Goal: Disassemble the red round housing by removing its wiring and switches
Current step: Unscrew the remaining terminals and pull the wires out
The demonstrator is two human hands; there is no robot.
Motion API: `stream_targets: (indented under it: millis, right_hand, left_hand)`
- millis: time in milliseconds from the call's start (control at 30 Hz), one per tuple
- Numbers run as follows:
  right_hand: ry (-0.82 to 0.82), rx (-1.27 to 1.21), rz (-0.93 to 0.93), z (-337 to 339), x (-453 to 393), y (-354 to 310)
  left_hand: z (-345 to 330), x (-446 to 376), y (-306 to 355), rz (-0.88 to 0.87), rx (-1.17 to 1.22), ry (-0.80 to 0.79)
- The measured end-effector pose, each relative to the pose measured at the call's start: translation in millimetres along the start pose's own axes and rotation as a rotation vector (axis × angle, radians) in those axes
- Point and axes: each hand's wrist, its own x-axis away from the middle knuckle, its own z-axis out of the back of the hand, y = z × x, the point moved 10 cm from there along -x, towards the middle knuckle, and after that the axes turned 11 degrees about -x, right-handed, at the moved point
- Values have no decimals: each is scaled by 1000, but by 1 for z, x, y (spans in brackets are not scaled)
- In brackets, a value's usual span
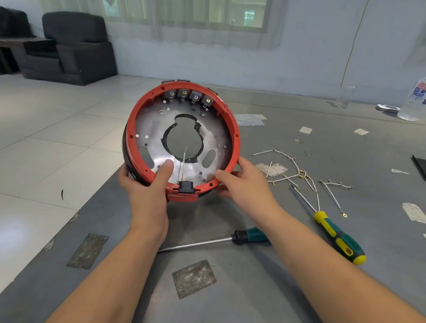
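Observation:
I hold the red round housing [132,116] tilted up above the grey table's left edge, its open side facing me. My left hand [148,194] grips its lower left rim, thumb pressed on the inner metal plate [152,128]. My right hand [244,180] grips the lower right rim. Several black switches [188,96] sit along the top inside. A black connector [186,186] with a thin white wire sits at the bottom rim. A bundle of loose white wires [302,176] lies on the table to the right.
Two green-and-yellow screwdrivers lie on the grey table [272,286]: one [335,233] at the right, another [224,241] partly under my right forearm. A plastic bottle [421,96] stands far right. White tiled floor lies to the left, with dark armchairs [74,46] beyond.

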Motion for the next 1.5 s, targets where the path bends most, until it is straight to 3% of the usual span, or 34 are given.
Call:
stream_targets:
  millis: [300,733,867,1000,1133,1200,1300,1500]
  right_hand:
    - [54,-13,81,12,2,4]
    - [54,115,101,14,6,2]
    - [-85,202,33,13,4,-2]
    - [-162,593,103,42,22,-22]
    - [-491,846,49,52,63,1]
    - [-575,950,67,52,74,16]
    - [-569,888,173,43,75,12]
    - [-483,645,189,58,74,1]
  left_hand:
    - [1,-8,-7,108,-27,-56]
    - [-3,-11,-13,84,-114,-176]
    - [-2,-13,-12,79,-108,-166]
    - [-2,-15,-16,78,-104,-166]
    - [-2,-16,-17,72,-103,-162]
    - [-2,-17,-18,70,-101,-157]
    - [0,-17,-19,68,-112,-157]
    - [0,-17,-19,75,-111,-152]
